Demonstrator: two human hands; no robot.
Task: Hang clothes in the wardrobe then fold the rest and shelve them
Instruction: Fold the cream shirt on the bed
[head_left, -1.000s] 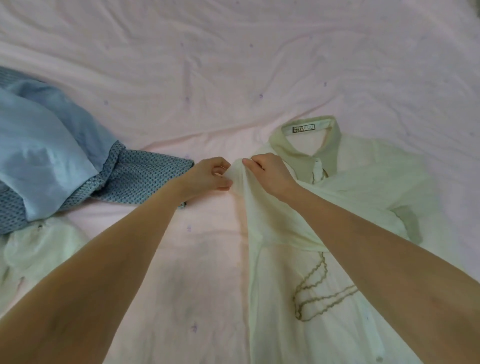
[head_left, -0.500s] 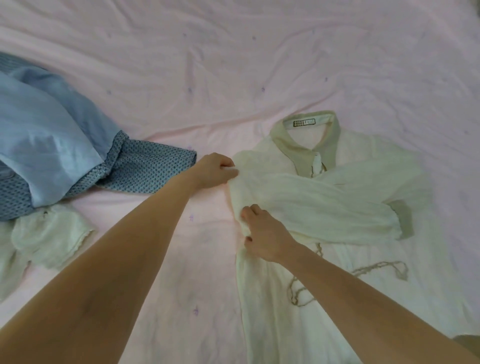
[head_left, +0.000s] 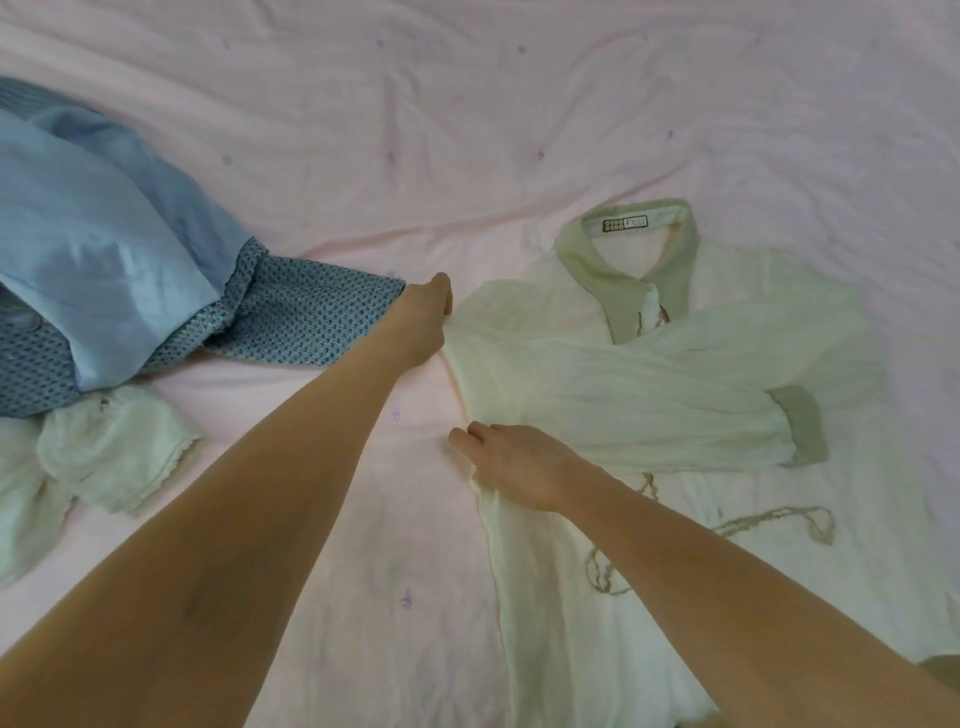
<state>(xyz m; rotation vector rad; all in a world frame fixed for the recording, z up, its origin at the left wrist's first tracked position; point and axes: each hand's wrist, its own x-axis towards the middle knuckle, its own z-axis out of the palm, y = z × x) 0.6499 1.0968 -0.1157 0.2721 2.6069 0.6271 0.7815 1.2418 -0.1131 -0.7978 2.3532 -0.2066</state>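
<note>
A cream shirt (head_left: 649, 395) with an olive collar and cuff lies face up on the pink bed sheet (head_left: 467, 130). Its left sleeve is folded across the chest, cuff pointing right. My left hand (head_left: 423, 322) pinches the shirt's left shoulder edge. Lower down, my right hand (head_left: 514, 467) grips the same folded side edge with curled fingers. A thin olive cord lies loose on the shirt's lower front.
A heap of blue garments (head_left: 104, 260), one plain and one patterned, lies at the left. Below it sits a crumpled pale white garment (head_left: 104, 457). The sheet stretches wrinkled across the far side.
My right hand slid from the shoulder down the folded side edge. The sleeve now lies flat across the chest. My left hand stayed at the shoulder.
</note>
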